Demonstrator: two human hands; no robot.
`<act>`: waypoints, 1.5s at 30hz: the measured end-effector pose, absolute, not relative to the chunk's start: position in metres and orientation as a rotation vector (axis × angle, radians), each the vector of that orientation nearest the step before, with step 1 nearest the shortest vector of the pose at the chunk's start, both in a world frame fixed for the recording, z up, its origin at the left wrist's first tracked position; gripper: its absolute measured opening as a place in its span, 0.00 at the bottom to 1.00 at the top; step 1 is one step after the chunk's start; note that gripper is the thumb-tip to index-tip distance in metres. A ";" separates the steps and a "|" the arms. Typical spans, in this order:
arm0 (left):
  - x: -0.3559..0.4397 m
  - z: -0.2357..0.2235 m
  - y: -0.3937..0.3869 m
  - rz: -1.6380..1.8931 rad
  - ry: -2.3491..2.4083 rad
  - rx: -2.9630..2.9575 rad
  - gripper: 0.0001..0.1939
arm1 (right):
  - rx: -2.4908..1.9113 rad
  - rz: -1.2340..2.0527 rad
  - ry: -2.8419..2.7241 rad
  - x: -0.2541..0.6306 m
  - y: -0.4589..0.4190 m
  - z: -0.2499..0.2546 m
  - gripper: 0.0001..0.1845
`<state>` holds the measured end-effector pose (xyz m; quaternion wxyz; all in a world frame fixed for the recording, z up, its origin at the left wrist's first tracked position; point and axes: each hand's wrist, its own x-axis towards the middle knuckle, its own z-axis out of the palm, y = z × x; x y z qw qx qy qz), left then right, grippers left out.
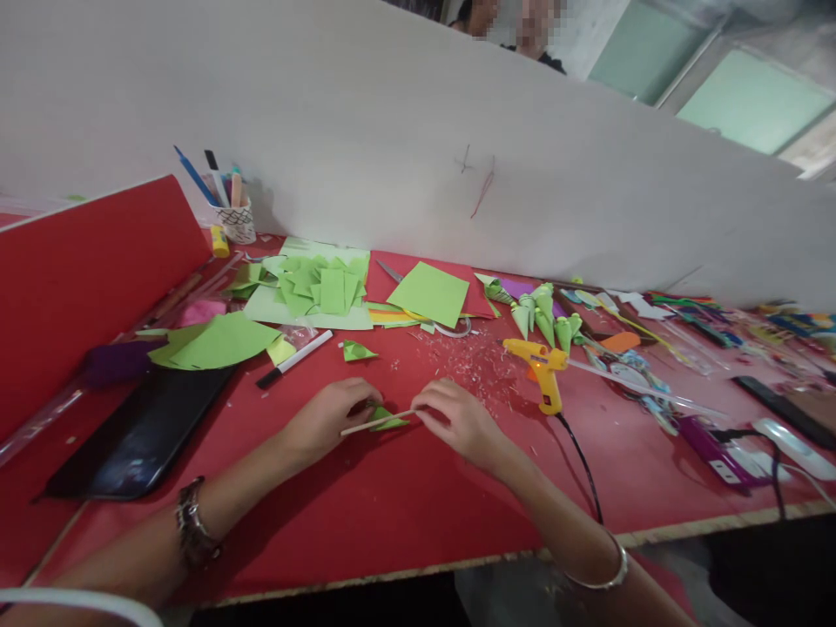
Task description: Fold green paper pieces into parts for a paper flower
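Observation:
Near the middle of the red table, my left hand (333, 416) is closed on a small piece of green paper (390, 421). Its fingertips are partly hidden behind the hand. A thin pale stick (375, 423) lies across the front of that paper, and my right hand (457, 418) pinches the stick's right end. Just beyond my hands sits a small folded green paper piece (358, 351). A yellow glue gun (541, 370) stands to the right of my right hand, its black cord running toward the front edge.
Cut green paper squares (326, 287) are piled at the back, beside a larger green sheet (431, 293). Green paper cones (542, 313) lie behind the glue gun. A black tablet (140, 435), a marker (295, 359) and a pen cup (236, 222) are at left; a purple power strip (718, 453) is at right.

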<state>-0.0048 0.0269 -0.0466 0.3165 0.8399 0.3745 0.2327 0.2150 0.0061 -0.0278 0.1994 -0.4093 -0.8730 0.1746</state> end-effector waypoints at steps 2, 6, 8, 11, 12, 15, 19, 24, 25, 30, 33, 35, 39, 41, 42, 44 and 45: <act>-0.005 -0.046 0.027 0.618 0.959 2.213 0.09 | -1.155 0.438 -2.481 0.214 0.007 -0.030 0.07; -0.007 -0.046 0.031 0.609 0.989 2.245 0.08 | -1.169 0.387 -2.548 0.215 0.007 -0.035 0.09; -0.006 -0.045 0.031 0.588 1.036 2.250 0.06 | -1.180 0.357 -2.575 0.216 0.006 -0.037 0.10; -0.005 -0.043 0.028 0.577 1.077 2.249 0.06 | -1.189 0.308 -2.631 0.214 0.002 -0.037 0.10; -0.004 -0.043 0.027 0.575 1.084 2.251 0.06 | -1.195 0.279 -2.649 0.212 0.001 -0.037 0.10; -0.001 -0.041 0.022 0.539 1.105 2.270 0.07 | -1.192 0.206 -2.686 0.204 -0.004 -0.037 0.10; 0.001 -0.039 0.019 0.472 1.132 2.311 0.07 | -1.073 0.284 -2.700 0.196 -0.007 -0.036 0.11; 0.002 -0.038 0.019 0.434 1.130 2.340 0.07 | -1.118 0.492 -2.573 0.193 -0.006 -0.038 0.10; 0.002 -0.037 0.019 0.427 1.133 2.341 0.07 | -1.133 0.503 -2.563 0.192 -0.006 -0.039 0.10; 0.002 -0.038 0.019 0.418 1.156 2.340 0.06 | -1.154 0.459 -2.528 0.190 -0.006 -0.044 0.07; 0.002 -0.038 0.017 0.399 1.199 2.388 0.06 | -1.164 0.414 -2.522 0.189 -0.008 -0.046 0.05; 0.003 -0.035 0.015 0.387 1.254 2.459 0.06 | -1.185 0.401 -2.516 0.189 -0.010 -0.046 0.04; 0.005 -0.028 0.005 0.267 1.239 2.685 0.06 | -1.195 0.428 -2.497 0.189 -0.011 -0.046 0.03; 0.006 -0.026 -0.002 0.173 1.189 2.824 0.07 | -1.177 0.431 -2.509 0.190 -0.011 -0.046 0.04; 0.007 -0.026 -0.005 0.143 1.174 2.890 0.08 | -1.165 0.424 -2.518 0.190 -0.011 -0.047 0.05; 0.007 -0.027 -0.010 0.144 1.154 2.984 0.09 | -1.137 0.412 -2.533 0.191 -0.011 -0.047 0.06; 0.007 -0.028 -0.011 0.149 1.132 3.001 0.10 | -1.126 0.411 -2.534 0.192 -0.011 -0.047 0.07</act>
